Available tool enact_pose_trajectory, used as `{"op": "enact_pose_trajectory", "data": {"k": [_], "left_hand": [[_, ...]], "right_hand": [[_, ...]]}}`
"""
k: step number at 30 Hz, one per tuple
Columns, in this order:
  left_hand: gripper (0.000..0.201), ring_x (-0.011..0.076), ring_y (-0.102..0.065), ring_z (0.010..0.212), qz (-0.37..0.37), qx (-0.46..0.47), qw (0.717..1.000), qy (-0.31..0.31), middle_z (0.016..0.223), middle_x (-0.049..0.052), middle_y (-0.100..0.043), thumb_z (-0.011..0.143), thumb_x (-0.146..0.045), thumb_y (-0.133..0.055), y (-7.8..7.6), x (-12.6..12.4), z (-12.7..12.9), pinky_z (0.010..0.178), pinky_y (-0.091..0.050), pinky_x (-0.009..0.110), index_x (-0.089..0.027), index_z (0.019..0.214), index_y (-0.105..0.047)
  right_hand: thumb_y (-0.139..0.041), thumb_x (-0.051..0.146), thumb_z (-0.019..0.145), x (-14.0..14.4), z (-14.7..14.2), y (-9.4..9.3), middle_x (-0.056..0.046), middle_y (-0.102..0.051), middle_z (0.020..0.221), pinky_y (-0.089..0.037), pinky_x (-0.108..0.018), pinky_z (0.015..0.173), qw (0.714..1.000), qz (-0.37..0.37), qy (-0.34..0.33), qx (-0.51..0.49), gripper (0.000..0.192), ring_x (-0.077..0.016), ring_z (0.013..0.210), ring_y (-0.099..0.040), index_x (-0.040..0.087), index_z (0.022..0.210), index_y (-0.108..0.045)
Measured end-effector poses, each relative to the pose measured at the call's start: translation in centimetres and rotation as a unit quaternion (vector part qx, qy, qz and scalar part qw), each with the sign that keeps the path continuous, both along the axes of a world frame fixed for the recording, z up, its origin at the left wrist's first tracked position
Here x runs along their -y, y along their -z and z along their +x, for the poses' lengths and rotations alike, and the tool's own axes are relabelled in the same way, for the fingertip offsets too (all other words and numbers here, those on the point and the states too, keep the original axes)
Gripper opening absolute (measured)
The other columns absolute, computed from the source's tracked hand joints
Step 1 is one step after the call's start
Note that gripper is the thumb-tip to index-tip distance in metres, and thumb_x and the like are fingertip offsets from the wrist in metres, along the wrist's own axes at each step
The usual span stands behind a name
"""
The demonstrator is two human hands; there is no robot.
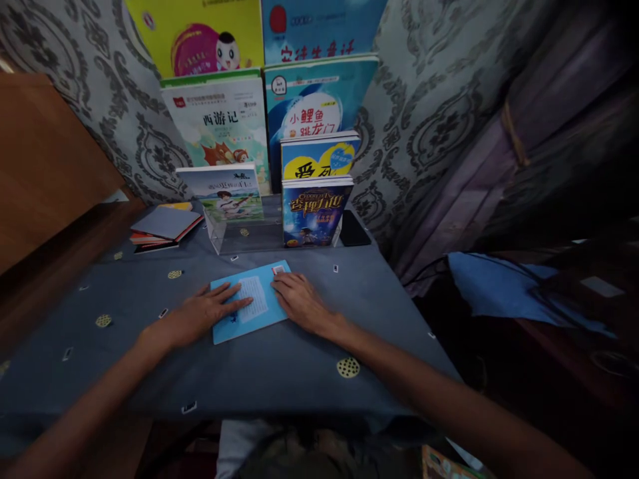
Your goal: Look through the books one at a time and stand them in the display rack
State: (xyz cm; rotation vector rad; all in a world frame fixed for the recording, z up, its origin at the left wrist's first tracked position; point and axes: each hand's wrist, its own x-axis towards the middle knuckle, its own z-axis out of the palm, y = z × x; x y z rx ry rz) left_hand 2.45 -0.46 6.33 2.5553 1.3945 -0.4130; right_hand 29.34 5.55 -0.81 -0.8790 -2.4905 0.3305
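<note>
A thin light-blue book (249, 324) lies flat on the cloth-covered table, with a pale text panel and a barcode on its upward cover. My left hand (202, 311) rests on the book's left part, fingers spread and stretched out. At its right edge, near the barcode, my right hand (302, 303) holds the book with bent fingers close together; its thumb is hidden. Just beyond the hands stands a clear book rack (254, 239). It carries a pale book with a seated figure (224, 196) and a dark-blue book (312, 213) with upside-down lettering.
Taller books, including a white-green one (219, 126) and a teal one (319, 100), stand behind. A small stack of books (167, 223) lies at the left. A black phone-like slab (355, 229) lies right of the rack. Patterned curtain (429, 120) hangs behind the table (150, 379).
</note>
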Motion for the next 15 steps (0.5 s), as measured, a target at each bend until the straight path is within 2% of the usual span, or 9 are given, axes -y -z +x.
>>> {"op": "enact_pose_trajectory", "data": {"k": [2,4,6,8,12,15], "left_hand": [[0.069,0.0260,-0.036,0.150,-0.012,-0.004,1.000,-0.019,0.166,0.003,-0.030,0.096,-0.007,-0.035,-0.7,0.0,1.2,0.118,-0.032,0.049,-0.043,0.155,-0.032],[0.061,0.0274,-0.044,0.145,-0.004,-0.005,0.999,-0.052,0.163,0.008,-0.037,0.098,-0.012,-0.034,-0.7,-0.2,2.8,0.114,-0.039,0.046,-0.036,0.154,-0.038],[0.051,0.0312,-0.044,0.144,0.024,-0.003,0.996,-0.088,0.158,0.015,-0.043,0.102,-0.023,-0.034,0.2,-0.3,4.3,0.110,-0.043,0.046,-0.025,0.152,-0.042],[0.052,0.0360,-0.039,0.146,0.063,0.004,0.992,-0.109,0.155,0.022,-0.044,0.103,-0.039,-0.040,1.8,-0.3,5.6,0.111,-0.042,0.051,-0.018,0.151,-0.042],[0.075,0.0424,-0.027,0.151,0.107,0.014,0.985,-0.134,0.159,0.027,-0.035,0.097,-0.063,-0.043,4.4,0.0,6.5,0.114,-0.034,0.061,-0.017,0.155,-0.033],[0.079,0.0425,-0.020,0.153,0.101,0.024,0.985,-0.139,0.162,0.026,-0.029,0.096,-0.067,-0.041,4.7,-0.2,6.7,0.114,-0.031,0.065,-0.019,0.157,-0.028]], "right_hand": [[-0.050,0.016,0.098,-0.9,-0.3,0.1,-0.017,-0.066,0.133,-0.039,-0.051,0.113,1.000,-0.001,-0.019,0.005,0.030,-0.0286,0.131,-0.056,0.014,0.122,-0.067],[-0.050,0.017,0.098,-2.2,-0.2,0.3,-0.016,-0.064,0.138,-0.036,-0.051,0.117,1.000,-0.015,-0.018,0.004,0.033,-0.0273,0.135,-0.054,0.015,0.128,-0.065],[-0.049,0.019,0.099,-3.6,0.2,0.6,-0.016,-0.062,0.142,-0.034,-0.051,0.118,0.999,-0.034,0.005,-0.003,0.036,-0.0263,0.138,-0.053,0.015,0.132,-0.063],[-0.050,0.020,0.099,-4.8,0.9,0.9,-0.015,-0.060,0.145,-0.034,-0.051,0.118,0.998,-0.049,0.027,-0.009,0.038,-0.0263,0.138,-0.052,0.016,0.135,-0.062],[-0.052,0.020,0.098,-6.0,1.8,1.2,-0.015,-0.060,0.145,-0.035,-0.052,0.116,0.998,-0.058,0.027,-0.029,0.040,-0.0273,0.135,-0.054,0.016,0.136,-0.061],[-0.054,0.016,0.095,-6.3,1.8,1.2,-0.014,-0.066,0.137,-0.041,-0.049,0.110,0.996,-0.067,0.030,-0.057,0.037,-0.0283,0.128,-0.057,0.015,0.129,-0.066]]}}
